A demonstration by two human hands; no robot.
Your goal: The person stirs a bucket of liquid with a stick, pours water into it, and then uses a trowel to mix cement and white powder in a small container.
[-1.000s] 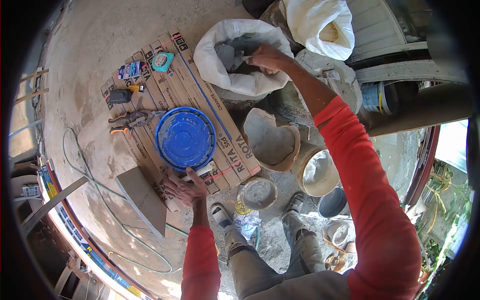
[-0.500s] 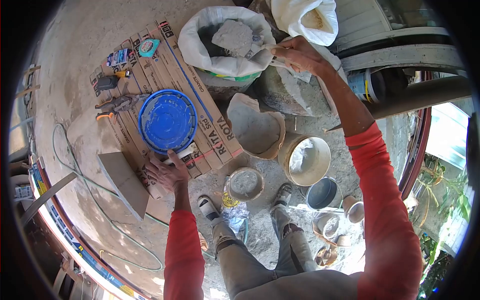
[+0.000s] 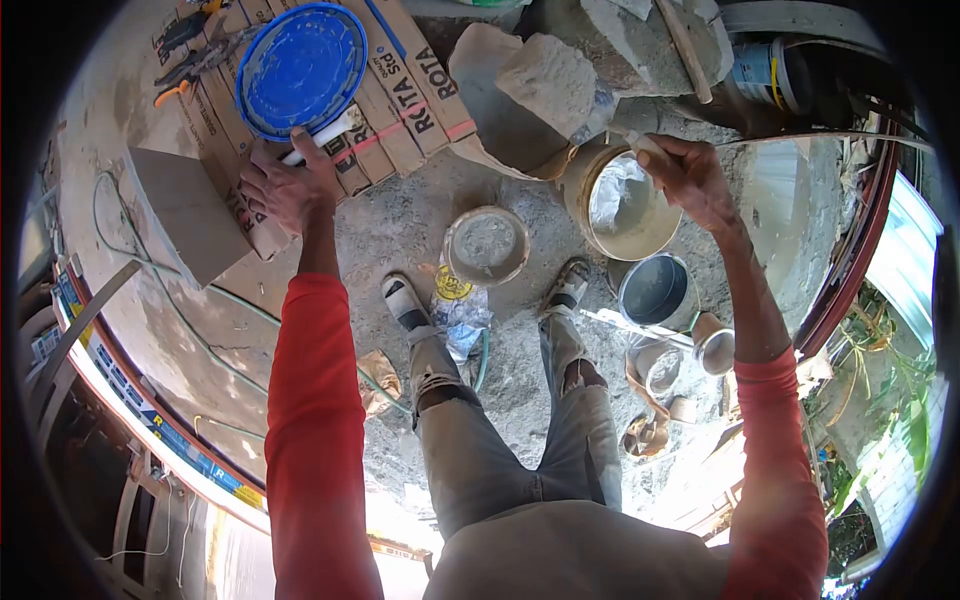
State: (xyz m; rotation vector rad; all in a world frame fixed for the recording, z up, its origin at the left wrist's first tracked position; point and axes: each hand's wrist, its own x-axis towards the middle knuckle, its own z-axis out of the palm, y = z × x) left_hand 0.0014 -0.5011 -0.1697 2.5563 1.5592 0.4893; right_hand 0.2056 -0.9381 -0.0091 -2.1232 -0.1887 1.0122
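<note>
In my right hand [image 3: 690, 180] is the handle of a trowel [image 3: 598, 112], closed firmly. A heap of grey powder [image 3: 545, 78] covers most of its blade, above a cut-open, dusty container [image 3: 505, 130] and beside a cream bucket [image 3: 655, 222] with whitish material inside. My left hand [image 3: 290, 188] is at the front edge of the cardboard boxes [image 3: 395, 150], closed around a slim white-handled tool [image 3: 318, 138], its thumb across the handle. Just beyond that hand lies a round blue lid [image 3: 302, 70], smeared with grey.
A small bucket of grey material [image 3: 486, 246] stands near my feet. To its right are a dark bucket [image 3: 653, 290] and smaller pots [image 3: 713, 345]. A tile-like board [image 3: 188, 215] leans against the boxes. A green hose [image 3: 205, 345] crosses the floor at left.
My right hand has brought the loaded trowel out of the white sack, toward me and over the cut-open container. My view has tilted downward; the left hand stays by the boxes.
</note>
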